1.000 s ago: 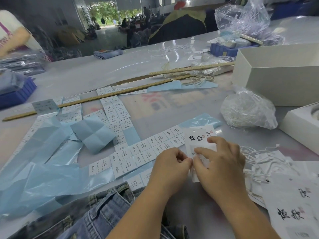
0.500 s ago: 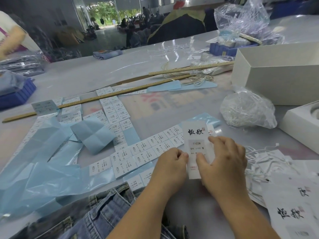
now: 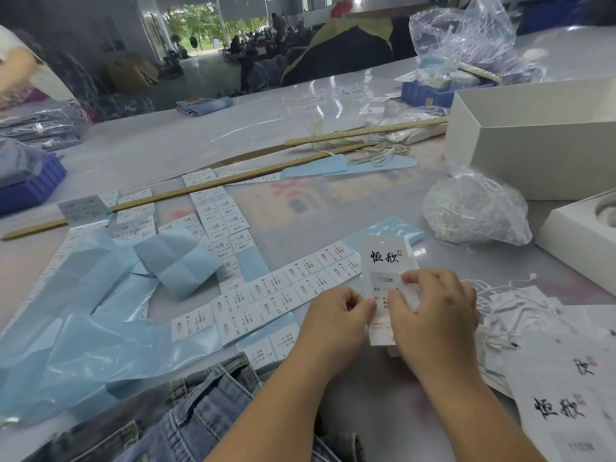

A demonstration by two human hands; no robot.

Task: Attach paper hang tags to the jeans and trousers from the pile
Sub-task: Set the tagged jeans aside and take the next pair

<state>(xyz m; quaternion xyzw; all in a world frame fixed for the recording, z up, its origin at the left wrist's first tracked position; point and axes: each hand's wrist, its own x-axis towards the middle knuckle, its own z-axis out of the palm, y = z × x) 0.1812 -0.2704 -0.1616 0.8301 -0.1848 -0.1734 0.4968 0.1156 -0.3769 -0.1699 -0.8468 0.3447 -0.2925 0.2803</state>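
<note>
Only one view here, from the person's head. Both hands are on one paper hang tag [image 3: 383, 258] lying on the desk [image 3: 233, 128]: the left hand [image 3: 336, 315] pinches its left edge with curled fingers, and the right hand [image 3: 436, 311] pinches and presses what looks like a small sticker onto it. The jeans [image 3: 200, 405] sit just below the tag, at the near desk edge.

What could go wrong, I'd guess: the sticker going on crooked or creasing if the tag slides on that glossy top, or the loose strings [image 3: 500, 305] right of the tag getting snagged.

Containers: the clear bag [image 3: 476, 215] above-right of the tag is stuffed with white string loops. The white box [image 3: 520, 161] beyond it, can't see inside.
</note>
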